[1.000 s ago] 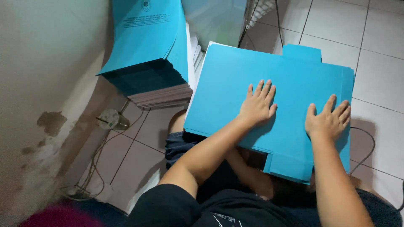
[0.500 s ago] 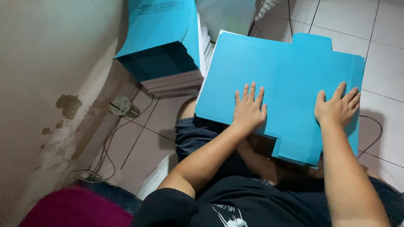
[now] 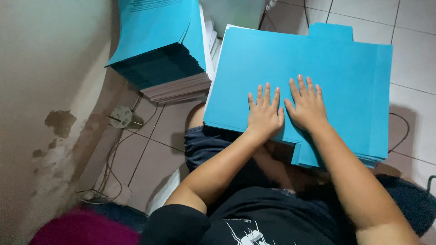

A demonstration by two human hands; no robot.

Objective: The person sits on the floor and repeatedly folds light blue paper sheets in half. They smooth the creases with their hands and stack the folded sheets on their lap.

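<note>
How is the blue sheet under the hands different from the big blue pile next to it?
The flat blue cardboard sheet lies spread across the person's lap, with the left hand and right hand pressed flat on it; the tall stack of blue sheets stands on the tiled floor, untouched. The lap sheet shows a tab at its top edge and only a few layers; the stack is many layers thick. Both are the same bright blue.

Head camera looks steeply down, close above lap.

right hand [image 3: 308, 106] slid beside left hand [image 3: 263, 113]
</note>
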